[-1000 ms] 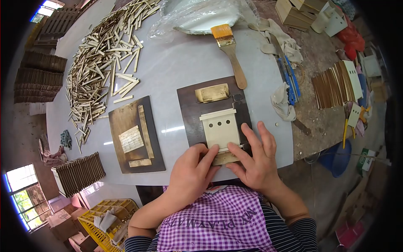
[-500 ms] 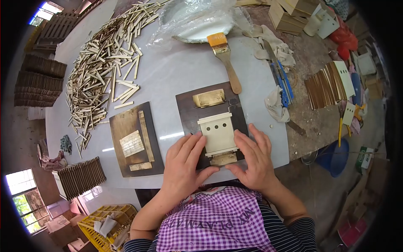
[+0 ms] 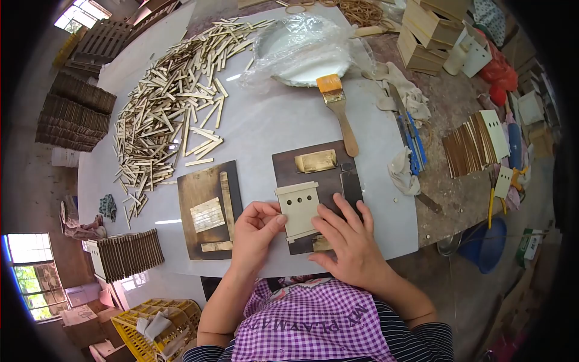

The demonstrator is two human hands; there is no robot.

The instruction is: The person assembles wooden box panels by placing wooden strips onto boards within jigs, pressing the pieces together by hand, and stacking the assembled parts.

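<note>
My left hand [image 3: 254,236] pinches the left edge of a pale wooden panel [image 3: 300,217] between thumb and fingers. The panel has three dark holes in a row and a thin strip across its top and its bottom edge. It overhangs the left side of a dark square board [image 3: 286,164] that carries wooden blocks. My right hand [image 3: 351,244] lies with spread fingers over the board, its fingertips at the panel's right edge. To the left is a second dark board [image 3: 196,181] with a pale ridged piece [image 3: 207,215] on it.
Loose wooden sticks [image 3: 163,114] are heaped at the back left. A glue brush [image 3: 339,111] lies beyond the board, near a plastic-covered basin [image 3: 301,51]. Blue-handled tools [image 3: 412,142] and a row of holed panels [image 3: 473,145] are on the right. Stacked panels [image 3: 129,253] stand front left.
The panel has shifted left, off its place between the blocks. My left hand has gone from lying flat beside it to pinching its edge. The whole view has shifted slightly.
</note>
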